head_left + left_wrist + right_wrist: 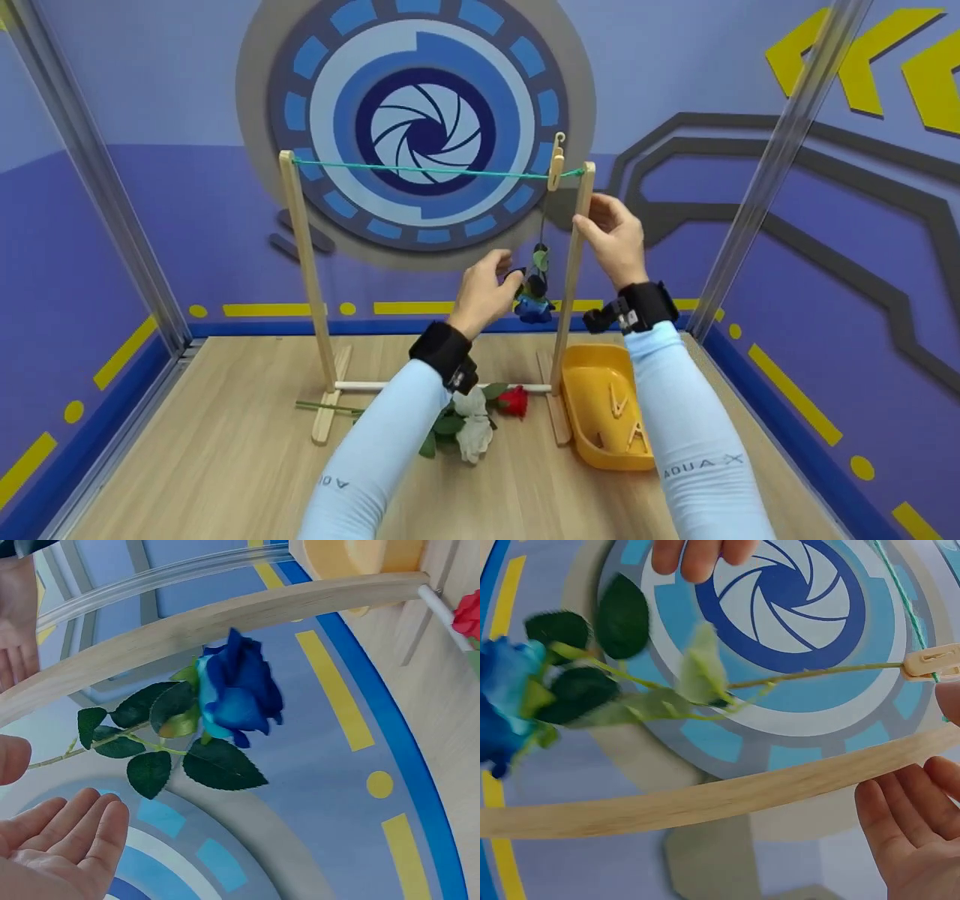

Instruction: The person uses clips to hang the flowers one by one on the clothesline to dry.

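Your left hand, loosely spread and empty, is beside the blue rose, hanging head-down toward the tabletop's far edge, right of centre. Your relaxed right hand flanks the post; jolting it could slip the clothespin.

Round emblem on blue wall. Yellow chevrons upper right of emblem. Grey bands right of emblem. Yellow dashes below it. Metal posts either side.

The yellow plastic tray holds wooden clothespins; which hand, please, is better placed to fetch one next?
Probably the right hand: it and the tray are outside the right pale wooden post, the left hand inside.
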A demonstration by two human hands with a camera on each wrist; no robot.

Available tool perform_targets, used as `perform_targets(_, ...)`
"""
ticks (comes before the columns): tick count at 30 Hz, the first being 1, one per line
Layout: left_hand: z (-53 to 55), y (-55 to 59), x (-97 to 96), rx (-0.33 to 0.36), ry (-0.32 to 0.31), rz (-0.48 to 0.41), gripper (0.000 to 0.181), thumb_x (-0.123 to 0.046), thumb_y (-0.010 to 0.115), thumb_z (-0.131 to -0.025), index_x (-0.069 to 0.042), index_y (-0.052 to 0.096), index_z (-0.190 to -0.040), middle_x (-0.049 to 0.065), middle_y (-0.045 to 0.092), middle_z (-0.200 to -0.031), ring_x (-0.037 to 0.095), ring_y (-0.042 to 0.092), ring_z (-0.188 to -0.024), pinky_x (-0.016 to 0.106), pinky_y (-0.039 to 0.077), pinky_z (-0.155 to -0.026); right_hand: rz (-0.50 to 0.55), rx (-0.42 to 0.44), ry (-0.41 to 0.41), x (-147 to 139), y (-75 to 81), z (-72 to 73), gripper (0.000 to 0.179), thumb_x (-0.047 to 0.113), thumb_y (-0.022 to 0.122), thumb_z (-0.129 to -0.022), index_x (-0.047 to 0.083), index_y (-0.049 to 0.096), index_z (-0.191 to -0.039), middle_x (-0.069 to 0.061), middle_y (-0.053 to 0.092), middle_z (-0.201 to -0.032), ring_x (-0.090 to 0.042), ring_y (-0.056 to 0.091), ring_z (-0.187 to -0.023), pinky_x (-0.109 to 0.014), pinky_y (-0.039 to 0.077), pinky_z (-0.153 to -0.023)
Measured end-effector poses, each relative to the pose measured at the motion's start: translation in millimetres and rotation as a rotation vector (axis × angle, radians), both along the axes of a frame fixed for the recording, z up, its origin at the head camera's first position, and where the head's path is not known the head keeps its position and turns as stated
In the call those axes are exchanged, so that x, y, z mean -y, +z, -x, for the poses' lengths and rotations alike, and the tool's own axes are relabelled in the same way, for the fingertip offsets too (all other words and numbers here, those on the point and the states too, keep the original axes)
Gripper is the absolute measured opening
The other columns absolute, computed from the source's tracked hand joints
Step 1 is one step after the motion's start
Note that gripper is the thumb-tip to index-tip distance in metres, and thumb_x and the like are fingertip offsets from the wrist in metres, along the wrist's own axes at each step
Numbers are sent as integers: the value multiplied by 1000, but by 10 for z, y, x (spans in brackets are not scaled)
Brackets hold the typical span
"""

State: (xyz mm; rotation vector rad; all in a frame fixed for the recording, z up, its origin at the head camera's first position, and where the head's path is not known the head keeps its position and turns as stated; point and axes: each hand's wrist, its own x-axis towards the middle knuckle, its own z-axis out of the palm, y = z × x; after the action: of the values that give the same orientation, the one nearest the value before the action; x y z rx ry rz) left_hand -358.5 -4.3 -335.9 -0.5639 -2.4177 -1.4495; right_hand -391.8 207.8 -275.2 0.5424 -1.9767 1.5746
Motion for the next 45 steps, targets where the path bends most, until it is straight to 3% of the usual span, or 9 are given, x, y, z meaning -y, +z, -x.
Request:
perform_targets(7, -165, -278, 182, -14, -13, -20, 46, -20, 55, -108, -1, 49, -150, 19, 57, -146, 32, 54, -136, 43, 43, -114, 64, 7, 5, -86, -474, -14, 37, -3, 65, -98, -13, 58, -133, -33, 61, -128, -42, 60, -121, -18, 50, -94)
perform_targets(17, -397, -693, 437, -30, 27, 21, 46, -18, 58, -106, 2, 52, -147, 22, 57, -145, 37, 54, -135, 50, 43, -112, 66, 33, 4, -105, -1020, -231, 36, -1, 67, -98, -12, 60, -132, -30, 62, -127, -42, 60, -119, -22, 52, -97)
perform_targets(22, -518, -902, 501, -35, 60, 61, 45, -20, 57, -106, 3, 53, -145, 24, 57, -144, 40, 54, -134, 53, 43, -111, 57, 53, -8, -75, -1258, -355, 37, -6, 65, -97, -16, 58, -132, -35, 60, -127, -47, 58, -120, -17, 50, -94)
perform_targets(28, -673, -1125, 517, -41, 68, 53, 45, -21, 58, -106, 4, 55, -144, 26, 59, -141, 42, 56, -131, 56, 46, -107, 38, 78, -12, 66, -1374, -675, 35, -12, 63, -96, -22, 56, -129, -41, 56, -124, -56, 55, -118, -15, 49, -91)
perform_targets(32, -757, -1274, 494, -36, 85, 38, 44, -21, 59, -106, 4, 56, -143, 26, 60, -139, 41, 57, -129, 55, 47, -107, -8, 82, -29, 141, -1462, -871, 33, -10, 63, -96, -21, 58, -127, -39, 59, -122, -54, 57, -116, -30, 54, -97)
perform_targets(35, -811, -1378, 465, -27, 102, 23, 44, -20, 60, -105, 4, 57, -141, 25, 60, -139, 41, 58, -129, 55, 46, -108, -38, 84, -58, 152, -1647, -916, 33, -9, 64, -96, -19, 60, -127, -37, 62, -121, -50, 60, -115, -38, 55, -98)
perform_targets(41, -926, -1571, 400, -31, 113, -20, 42, -18, 60, -104, 6, 59, -139, 26, 61, -138, 44, 57, -129, 57, 45, -108, -70, 56, -101, 62, -2132, -874, 33, -8, 66, -95, -14, 63, -127, -31, 65, -122, -45, 63, -114, -17, 52, -93)
perform_targets(45, -993, -1660, 374, -15, 102, -46, 44, -20, 59, -105, 5, 56, -142, 29, 56, -143, 46, 54, -133, 60, 43, -109, -113, 69, -120, -15, -2306, -918, 33, 0, 70, -97, -8, 66, -129, -21, 68, -125, -37, 64, -116, -27, 56, -95)
